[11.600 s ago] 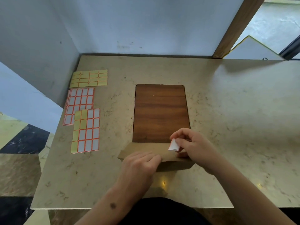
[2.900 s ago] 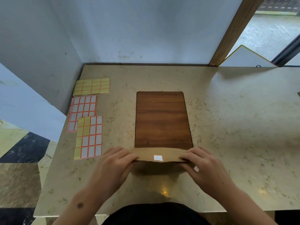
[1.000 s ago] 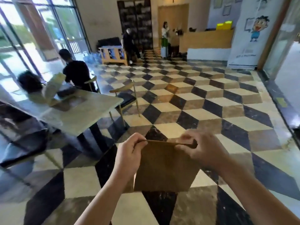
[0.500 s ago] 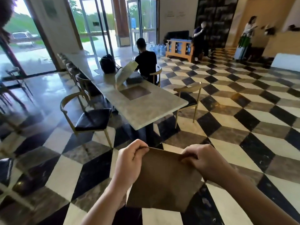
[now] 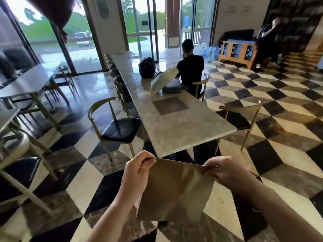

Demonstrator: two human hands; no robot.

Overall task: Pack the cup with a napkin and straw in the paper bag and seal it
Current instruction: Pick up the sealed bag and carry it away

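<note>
A brown paper bag (image 5: pixel 176 191) hangs in the air above a black, cream and brown checkered floor (image 5: pixel 288 137), its top corners pinched by the left hand (image 5: pixel 138 169) and the right hand (image 5: pixel 224 171), fingers curled round the edge. Just beyond it a long marble table (image 5: pixel 174 126) with an inset brown panel (image 5: pixel 170 105) runs toward glass doors (image 5: pixel 139 27), flanked by wooden chairs with black seats (image 5: pixel 120 129). A person in black (image 5: pixel 190 67) sits at its far end.

paper bag (image 5: pixel 176 191) between hands, table (image 5: pixel 176 126) beyond
</note>
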